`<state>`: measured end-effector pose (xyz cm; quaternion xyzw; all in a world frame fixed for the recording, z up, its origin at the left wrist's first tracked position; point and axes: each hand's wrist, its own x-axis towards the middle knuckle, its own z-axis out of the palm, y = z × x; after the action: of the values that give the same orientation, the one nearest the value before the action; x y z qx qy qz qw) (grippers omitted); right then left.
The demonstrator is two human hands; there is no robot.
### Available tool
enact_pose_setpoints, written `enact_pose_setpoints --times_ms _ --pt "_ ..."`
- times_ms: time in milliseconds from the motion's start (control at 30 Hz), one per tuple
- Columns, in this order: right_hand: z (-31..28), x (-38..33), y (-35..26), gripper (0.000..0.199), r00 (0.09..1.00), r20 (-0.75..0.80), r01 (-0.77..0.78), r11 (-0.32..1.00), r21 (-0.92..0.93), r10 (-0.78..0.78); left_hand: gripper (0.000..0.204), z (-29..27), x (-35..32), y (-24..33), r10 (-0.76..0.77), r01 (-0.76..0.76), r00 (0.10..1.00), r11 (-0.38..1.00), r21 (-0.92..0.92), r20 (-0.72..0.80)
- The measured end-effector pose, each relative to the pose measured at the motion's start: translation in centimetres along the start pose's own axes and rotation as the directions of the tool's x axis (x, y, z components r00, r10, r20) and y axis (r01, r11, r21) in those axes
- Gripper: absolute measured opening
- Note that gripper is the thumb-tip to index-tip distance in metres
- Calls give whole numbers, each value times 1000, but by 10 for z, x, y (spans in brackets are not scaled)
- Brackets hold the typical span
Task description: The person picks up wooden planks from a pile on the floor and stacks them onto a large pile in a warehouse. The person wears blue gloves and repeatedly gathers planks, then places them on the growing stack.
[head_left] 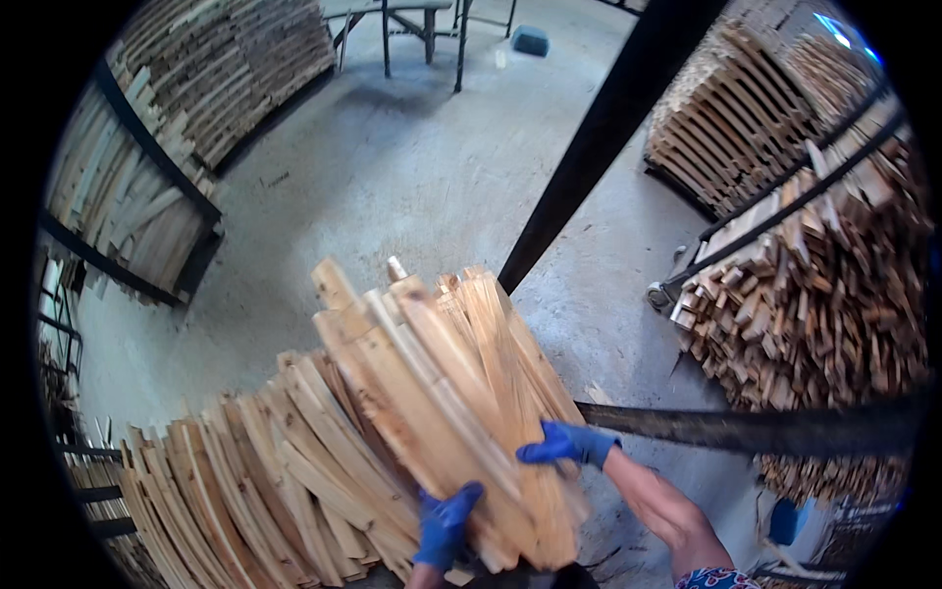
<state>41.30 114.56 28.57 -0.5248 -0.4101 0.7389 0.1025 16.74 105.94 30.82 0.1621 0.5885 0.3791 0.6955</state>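
Observation:
Several wooden boards [397, 388] lie lengthwise in front of me, on the right end of a long row of boards. My left hand [446, 522], in a blue glove, grips the near left edge of the top boards, thumb over the upper face. On the right side, my right hand [569, 444], also blue-gloved, closes on the edge of a narrower wooden board [505, 368]. That board leans at an angle and looks smeared by motion. The fingers beneath the wood are hidden in part.
Upright boards [211, 481] fill the lower left. A dark metal post [613, 137] and bar [746, 429] frame the right side. Loaded racks hold stacked wood [805, 294] at right and more stacks [235, 74] at far left. A blue container [530, 40] sits on the concrete floor [324, 187].

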Motion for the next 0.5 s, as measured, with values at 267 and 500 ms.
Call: enact_pose_setpoints --times_ms 267,500 --pt "-108 59 71 70 790 -581 137 980 -143 -195 102 81 91 -92 453 -262 854 799 542 -256" --pt "-79 62 36 57 580 -619 110 804 -584 -530 93 35 87 -70 220 -158 968 908 389 -120"
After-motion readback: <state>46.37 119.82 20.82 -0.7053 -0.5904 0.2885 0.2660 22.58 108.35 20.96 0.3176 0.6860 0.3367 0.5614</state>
